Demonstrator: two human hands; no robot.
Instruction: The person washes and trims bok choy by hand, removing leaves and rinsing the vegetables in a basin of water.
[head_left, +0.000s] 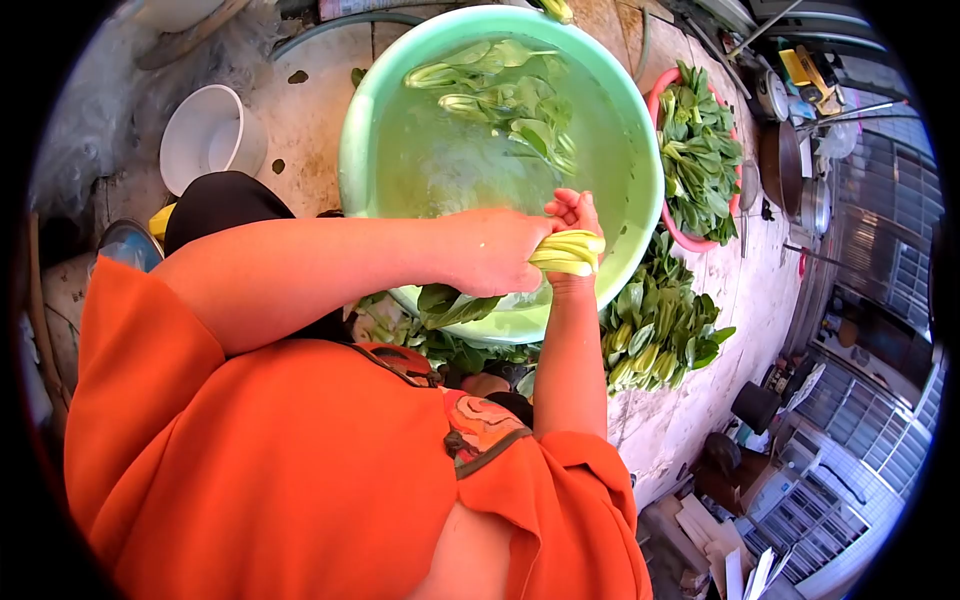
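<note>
My left hand [490, 250] is closed round a bunch of leafy greens, whose pale stems [567, 252] stick out on its right side. Dark leaves [455, 306] of the bunch hang below this hand. Beside the stem ends is my right hand [575, 212], its palm against them and its fingers slightly bent, not wrapped round the stems. Both hands are over a large green basin [352, 165] of water. Several loose greens [500, 95] float in the upper part of the basin.
A pink basin [694, 243] heaped with greens stands to the right. More greens [655, 330] lie on the floor beside the green basin, with others below its rim. A white bucket [205, 140] stands at the left. Pans, cardboard and racks are at the far right.
</note>
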